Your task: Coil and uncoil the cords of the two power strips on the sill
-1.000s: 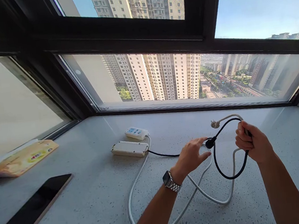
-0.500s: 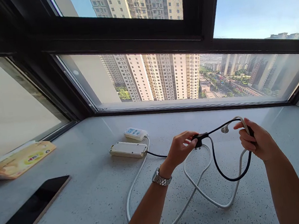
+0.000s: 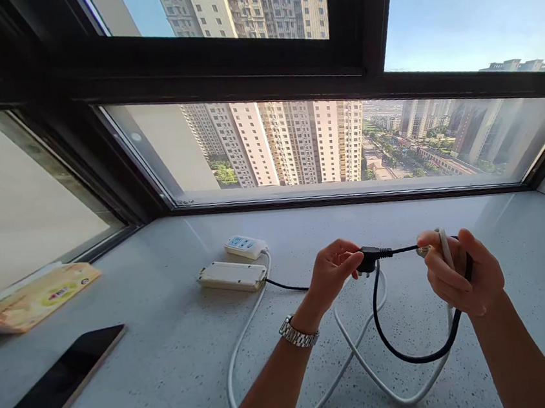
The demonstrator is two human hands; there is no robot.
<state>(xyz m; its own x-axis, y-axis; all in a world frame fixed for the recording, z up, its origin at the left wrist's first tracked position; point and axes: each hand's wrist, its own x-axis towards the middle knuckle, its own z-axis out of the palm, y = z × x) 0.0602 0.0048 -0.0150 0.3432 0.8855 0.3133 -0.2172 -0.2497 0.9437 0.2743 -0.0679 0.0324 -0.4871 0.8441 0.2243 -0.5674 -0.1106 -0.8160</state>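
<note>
My left hand (image 3: 334, 272) pinches a black power plug (image 3: 370, 258) between thumb and fingers, its prongs pointing down. From the plug, a black cord (image 3: 418, 359) runs to my right hand (image 3: 463, 273) and hangs below in a loop. The right hand's fingers are curled round the black cord and a white cable (image 3: 445, 247) together. A small metallic-looking piece by its fingertips is mostly hidden. More of the white cable lies in loops on the speckled sill, crossing itself below the hands.
On the left stand a white power strip (image 3: 246, 246) and a cream-coloured box (image 3: 232, 276) with a black cord. A large phone or tablet (image 3: 54, 396) and a tissue pack (image 3: 43, 296) lie further left. Dark-framed windows (image 3: 273, 207) border the speckled sill (image 3: 174, 383).
My right hand has moved slightly left and turned, its fingers closing further over the cords. The black loop hangs lower. My left hand keeps hold of the plug.
</note>
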